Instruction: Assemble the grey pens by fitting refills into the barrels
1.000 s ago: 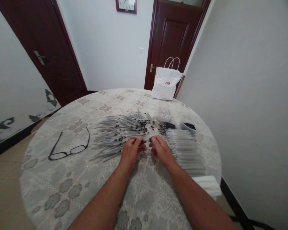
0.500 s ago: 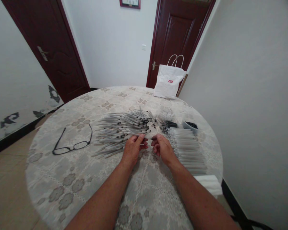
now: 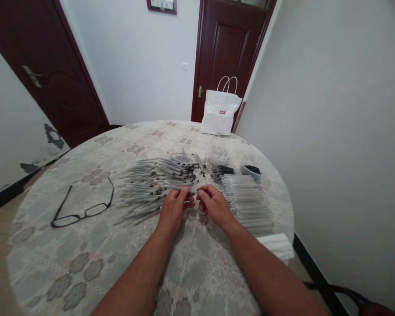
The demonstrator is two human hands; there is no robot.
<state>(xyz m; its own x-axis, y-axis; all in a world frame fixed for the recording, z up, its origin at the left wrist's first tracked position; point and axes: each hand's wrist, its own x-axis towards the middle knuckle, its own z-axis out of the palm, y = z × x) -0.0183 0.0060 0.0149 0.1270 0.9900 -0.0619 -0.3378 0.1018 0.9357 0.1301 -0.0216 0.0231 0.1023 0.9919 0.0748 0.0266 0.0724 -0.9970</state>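
Note:
My left hand [image 3: 176, 206] is closed in a pinch around a slim grey pen, which is mostly hidden by the fingers. Facing it, my right hand [image 3: 212, 202] has thumb and forefinger pressed together close to the pen's end; what they hold, if anything, is too small to make out. A small gap shows between the two sets of fingertips. Beyond and left of my left hand spreads a loose pile of grey pens [image 3: 141, 175] with dark ends. To the right of my right hand lies a row of pale translucent pen barrels [image 3: 246, 202].
Black slender parts [image 3: 223, 170] lie behind the barrels, beside a bowl [image 3: 256, 175] of small black pieces. A crumpled clear plastic bag [image 3: 218, 154] and a white paper bag [image 3: 220, 114] stand farther back. Eyeglasses [image 3: 82, 215] rest at left, folded white cloth or paper [image 3: 276, 245] at right.
The view has turned, so the table and everything on it sit farther left. My hands stay close together; the dark pen end that showed between them is now hardly visible.

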